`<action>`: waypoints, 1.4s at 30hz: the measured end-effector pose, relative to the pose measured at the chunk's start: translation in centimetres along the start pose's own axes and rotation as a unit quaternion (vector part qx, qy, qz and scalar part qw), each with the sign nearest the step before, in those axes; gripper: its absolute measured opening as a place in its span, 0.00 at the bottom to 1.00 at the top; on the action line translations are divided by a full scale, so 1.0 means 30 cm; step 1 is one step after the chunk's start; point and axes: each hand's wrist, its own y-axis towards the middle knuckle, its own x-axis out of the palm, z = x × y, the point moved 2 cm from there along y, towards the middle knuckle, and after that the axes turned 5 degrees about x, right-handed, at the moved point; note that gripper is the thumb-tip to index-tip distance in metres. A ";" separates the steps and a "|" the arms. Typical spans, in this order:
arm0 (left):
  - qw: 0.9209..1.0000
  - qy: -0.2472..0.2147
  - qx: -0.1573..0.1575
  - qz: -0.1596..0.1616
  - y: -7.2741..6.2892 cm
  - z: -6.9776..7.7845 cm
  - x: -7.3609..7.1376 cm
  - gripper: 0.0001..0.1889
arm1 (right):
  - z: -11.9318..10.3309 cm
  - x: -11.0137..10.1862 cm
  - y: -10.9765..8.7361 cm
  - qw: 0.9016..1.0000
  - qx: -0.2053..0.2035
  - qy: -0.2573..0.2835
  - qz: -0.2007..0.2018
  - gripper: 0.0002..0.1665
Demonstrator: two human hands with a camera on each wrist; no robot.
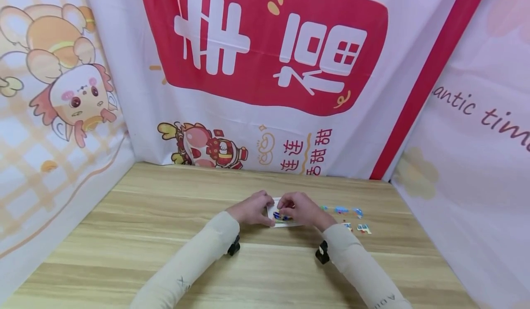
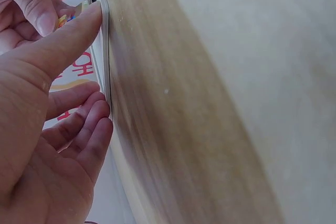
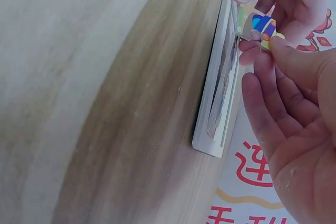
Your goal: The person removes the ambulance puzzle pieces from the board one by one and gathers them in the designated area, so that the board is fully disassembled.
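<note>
A small white-framed jigsaw puzzle board [image 1: 270, 212] lies flat on the wooden table, with a colourful picture partly filled in. My left hand [image 1: 252, 209] holds its left end, thumb at the near corner and fingers towards the far side. Above the board, my right hand [image 1: 304, 209] pinches a puzzle piece [image 3: 265, 25] between thumb and index finger; blue, orange and yellow show on it. In the right wrist view the piece stands tilted over the end of the board near the left hand's fingers. The right hand hides part of the board in the head view.
Several loose puzzle pieces [image 1: 341, 209] lie to the right of the board, some with blue, others red and white [image 1: 364, 229]. The wooden table [image 1: 174, 254] meets a printed cloth [image 1: 265, 102] at the back, with more cloth at both sides.
</note>
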 end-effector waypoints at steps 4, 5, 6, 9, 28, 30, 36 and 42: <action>1.000 -0.002 -0.003 -0.003 0.000 -0.002 0.002 0.34 | 0.006 0.000 -0.011 0.999 0.016 0.027 0.009 0.03; 1.000 -0.002 -0.004 -0.003 0.000 -0.003 0.002 0.34 | 0.008 0.001 -0.013 0.999 0.018 0.032 0.010 0.03; 1.000 -0.001 -0.007 -0.004 -0.001 -0.004 0.002 0.34 | 0.010 0.002 -0.013 0.999 0.019 0.037 0.009 0.03; 1.000 0.001 -0.008 -0.004 0.000 -0.007 0.002 0.34 | 0.015 0.005 -0.014 0.999 0.021 0.046 0.009 0.05; 1.000 -0.002 -0.008 -0.007 0.003 0.001 0.000 0.33 | 0.055 0.018 0.002 0.996 0.059 0.067 0.009 0.02; 1.000 -0.002 -0.010 -0.007 0.002 0.000 0.000 0.33 | 0.053 0.018 0.001 0.996 0.060 0.067 0.011 0.02; 1.000 0.001 -0.015 -0.009 0.000 0.002 0.001 0.34 | 0.056 0.020 0.006 0.996 0.056 0.074 0.016 0.02; 1.000 0.028 -0.013 -0.006 -0.001 0.021 -0.003 0.32 | 0.058 0.018 0.012 0.995 0.064 0.070 0.026 0.03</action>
